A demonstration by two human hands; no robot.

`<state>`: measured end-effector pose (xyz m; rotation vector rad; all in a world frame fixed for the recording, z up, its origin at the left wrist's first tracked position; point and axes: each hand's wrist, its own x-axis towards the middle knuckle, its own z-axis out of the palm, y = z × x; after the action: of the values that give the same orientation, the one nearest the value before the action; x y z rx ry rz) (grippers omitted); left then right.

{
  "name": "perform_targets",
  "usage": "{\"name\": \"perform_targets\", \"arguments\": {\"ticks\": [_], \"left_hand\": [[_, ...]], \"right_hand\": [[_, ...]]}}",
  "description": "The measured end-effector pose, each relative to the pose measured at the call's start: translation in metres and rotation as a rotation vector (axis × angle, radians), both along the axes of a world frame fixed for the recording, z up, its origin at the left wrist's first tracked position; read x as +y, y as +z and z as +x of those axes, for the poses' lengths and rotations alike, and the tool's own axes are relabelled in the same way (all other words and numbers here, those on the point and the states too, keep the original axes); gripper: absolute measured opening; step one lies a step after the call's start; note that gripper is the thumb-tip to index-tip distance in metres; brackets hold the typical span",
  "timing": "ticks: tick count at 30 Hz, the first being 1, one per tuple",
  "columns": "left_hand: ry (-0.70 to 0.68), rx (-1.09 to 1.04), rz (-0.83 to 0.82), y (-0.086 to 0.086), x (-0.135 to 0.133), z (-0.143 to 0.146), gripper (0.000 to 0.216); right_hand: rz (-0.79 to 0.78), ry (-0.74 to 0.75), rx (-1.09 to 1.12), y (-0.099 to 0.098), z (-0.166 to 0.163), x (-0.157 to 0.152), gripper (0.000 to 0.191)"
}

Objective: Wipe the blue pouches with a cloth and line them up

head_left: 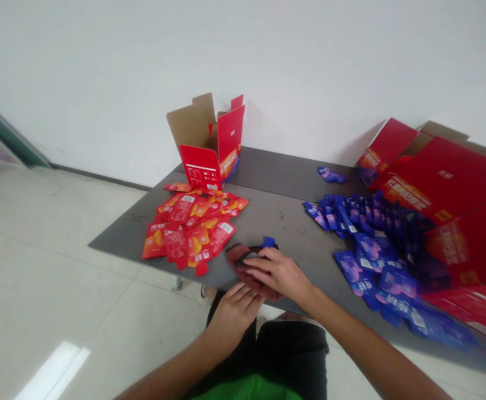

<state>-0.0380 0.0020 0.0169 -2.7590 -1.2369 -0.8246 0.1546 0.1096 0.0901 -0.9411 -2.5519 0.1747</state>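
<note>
At the front edge of the grey table, a reddish-brown, soft-looking piece with dark trim [238, 256] lies under my hands; its exact kind is unclear. A small blue piece [268, 242] sticks out behind it. My left hand [235, 312] grips its near side, with the fingertips partly hidden beneath it. From above, my right hand [282, 272] presses bent fingers onto its dark middle. To the left of my hands is a pile of red-orange packets [199, 230]. Many blue-purple packets [368, 247] lie to the right.
An open red carton [201, 166] stands upright behind the red packets. On the right, a large red carton [447, 183] lies tipped beside the blue packets. One loose blue packet [330, 175] sits farther back on the grey table [268, 172], near the white wall [293, 66].
</note>
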Motion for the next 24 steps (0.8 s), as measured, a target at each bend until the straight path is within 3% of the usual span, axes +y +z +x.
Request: {"name": "perform_targets", "arguments": {"ticks": [5,10,13,16,21,24], "left_hand": [[-0.013,0.026,0.063,-0.003,0.000,-0.001,0.041],[0.031,-0.043,0.023,-0.007,-0.001,0.002,0.037],[0.011,-0.029,0.040,-0.006,0.000,0.002,0.039],[0.001,-0.020,0.079,-0.004,0.001,0.002,0.039],[0.043,-0.099,0.094,-0.007,0.000,0.003,0.033],[0.033,-0.068,0.093,-0.007,-0.001,0.004,0.034]], "right_hand": [[0.107,-0.268,-0.063,0.005,0.009,0.025,0.031],[0.046,0.005,0.003,0.000,0.001,0.003,0.032],[0.044,-0.114,-0.053,-0.002,0.006,0.015,0.031],[0.137,-0.252,-0.060,0.003,0.010,0.026,0.031],[0.104,0.017,-0.008,-0.003,0.004,0.009,0.030],[0.074,-0.102,-0.078,-0.005,0.006,0.020,0.029]]}}
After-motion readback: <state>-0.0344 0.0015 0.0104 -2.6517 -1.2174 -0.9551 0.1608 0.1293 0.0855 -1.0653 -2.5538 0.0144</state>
